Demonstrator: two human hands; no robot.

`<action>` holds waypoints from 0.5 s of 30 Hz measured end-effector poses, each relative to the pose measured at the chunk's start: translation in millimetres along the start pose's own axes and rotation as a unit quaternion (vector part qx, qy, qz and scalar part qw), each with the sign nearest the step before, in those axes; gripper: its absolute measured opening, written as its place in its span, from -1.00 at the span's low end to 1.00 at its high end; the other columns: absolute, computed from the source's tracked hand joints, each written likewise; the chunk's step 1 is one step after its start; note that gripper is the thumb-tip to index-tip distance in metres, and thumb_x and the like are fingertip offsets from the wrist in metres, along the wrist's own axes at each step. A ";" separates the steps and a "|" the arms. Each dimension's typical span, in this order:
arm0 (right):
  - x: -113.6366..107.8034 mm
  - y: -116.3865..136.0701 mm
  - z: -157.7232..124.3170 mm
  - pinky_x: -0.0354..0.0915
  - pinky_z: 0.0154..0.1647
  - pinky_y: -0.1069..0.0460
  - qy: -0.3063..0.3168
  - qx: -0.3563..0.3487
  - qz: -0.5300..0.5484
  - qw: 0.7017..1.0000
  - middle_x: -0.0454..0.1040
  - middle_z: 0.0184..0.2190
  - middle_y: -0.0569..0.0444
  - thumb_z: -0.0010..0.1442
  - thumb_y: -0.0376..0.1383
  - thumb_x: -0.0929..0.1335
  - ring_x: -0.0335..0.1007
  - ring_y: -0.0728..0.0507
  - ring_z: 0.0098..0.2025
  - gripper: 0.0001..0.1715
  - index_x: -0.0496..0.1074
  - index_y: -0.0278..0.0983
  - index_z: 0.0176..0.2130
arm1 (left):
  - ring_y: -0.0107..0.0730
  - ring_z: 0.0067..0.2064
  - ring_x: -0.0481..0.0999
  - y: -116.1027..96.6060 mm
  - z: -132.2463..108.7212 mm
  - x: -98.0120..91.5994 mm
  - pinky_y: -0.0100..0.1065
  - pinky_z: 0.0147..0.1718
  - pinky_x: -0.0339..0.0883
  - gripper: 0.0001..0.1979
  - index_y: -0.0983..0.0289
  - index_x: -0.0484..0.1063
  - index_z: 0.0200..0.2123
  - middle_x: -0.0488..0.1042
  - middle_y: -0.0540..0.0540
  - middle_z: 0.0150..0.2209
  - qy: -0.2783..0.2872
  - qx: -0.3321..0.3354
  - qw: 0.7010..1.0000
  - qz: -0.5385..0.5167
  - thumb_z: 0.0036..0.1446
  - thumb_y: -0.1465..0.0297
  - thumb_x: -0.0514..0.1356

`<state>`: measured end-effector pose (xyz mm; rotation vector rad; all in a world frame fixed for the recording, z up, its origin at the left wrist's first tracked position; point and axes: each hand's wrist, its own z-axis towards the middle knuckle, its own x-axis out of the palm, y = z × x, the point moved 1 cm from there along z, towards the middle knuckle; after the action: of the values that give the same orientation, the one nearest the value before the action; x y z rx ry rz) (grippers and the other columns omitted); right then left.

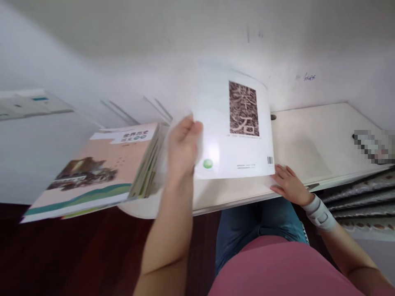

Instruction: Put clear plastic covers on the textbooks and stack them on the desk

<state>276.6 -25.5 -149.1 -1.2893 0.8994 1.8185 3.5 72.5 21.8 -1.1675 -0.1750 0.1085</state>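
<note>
My left hand (185,144) is closed on the left edge of a thin white book (216,123), thumb on the near side. The book is raised and tilted above the table, its back cover towards me, with a dark square print, a green logo and a barcode. My right hand (289,183) lies with fingers stretched out at the table's front edge, close by the book's lower right corner; whether it touches the book I cannot tell. Left of my left hand is a stack of books (101,164), a pink-covered one with Chinese characters on top.
The white table (308,144) runs along the wall, with a round hole near the back. A pixelated phone-like object (372,146) lies at its right end. Patterned fabric-like folds (361,197) are below the right edge. A wall socket panel (33,102) is at far left.
</note>
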 end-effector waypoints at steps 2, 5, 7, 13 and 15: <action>1.7 0.2 -1.2 0.11 0.23 -0.29 -0.002 0.001 0.006 1.000 0.25 0.22 -0.26 0.27 -0.16 0.27 0.08 -0.31 0.30 -0.58 0.40 -0.30 0.04 | -0.27 -0.24 0.54 39.4 -8.4 12.7 -0.35 -0.30 0.41 -0.69 0.33 0.42 -0.33 0.52 0.02 -0.43 0.044 -0.068 0.996 -0.022 -0.09 0.22 0.26; 3.1 -1.8 -1.4 0.09 0.25 -0.30 -0.018 0.007 0.037 0.999 0.26 0.22 -0.26 0.26 -0.19 0.27 0.08 -0.30 0.30 -0.59 0.38 -0.31 0.05 | -0.28 -0.30 0.54 91.2 -22.6 9.1 -0.39 -0.37 0.37 -0.70 0.28 0.40 -0.36 0.51 0.01 -0.46 0.039 -0.165 0.985 -0.013 -0.17 0.22 0.24; 3.6 -4.1 -1.7 0.09 0.26 -0.28 -0.033 0.021 0.076 0.996 0.31 0.18 -0.24 0.26 -0.26 0.25 0.14 -0.26 0.28 -0.58 0.34 -0.32 0.08 | -0.32 -0.36 0.52 115.9 -30.9 -1.8 -0.40 -0.40 0.35 -0.70 0.28 0.39 -0.37 0.49 -0.01 -0.49 0.024 -0.222 0.975 0.013 -0.21 0.23 0.23; 2.6 -6.3 -3.6 0.12 0.26 -0.28 -0.046 0.039 0.130 0.990 0.35 0.14 -0.22 0.21 -0.33 0.21 0.17 -0.24 0.26 -0.41 0.16 -0.37 0.22 | -0.39 -0.47 0.45 146.4 -45.0 -30.4 -0.42 -0.49 0.28 -0.71 0.29 0.37 -0.37 0.45 -0.01 -0.52 0.036 -0.276 0.952 0.130 -0.14 0.20 0.14; 2.1 -4.4 -3.9 0.09 0.27 -0.27 -0.039 0.033 0.116 0.992 0.32 0.17 -0.24 0.23 -0.29 0.22 0.14 -0.25 0.28 -0.39 0.14 -0.39 0.24 | -0.35 -0.44 0.47 146.9 -46.1 -34.0 -0.39 -0.47 0.31 -0.69 0.30 0.39 -0.31 0.48 0.03 -0.47 0.058 -0.264 0.942 0.201 -0.05 0.21 0.07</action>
<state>281.7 -26.3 -152.7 -1.1018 1.0944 1.9853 -20.0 82.0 -133.8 -1.7329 0.1547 0.3683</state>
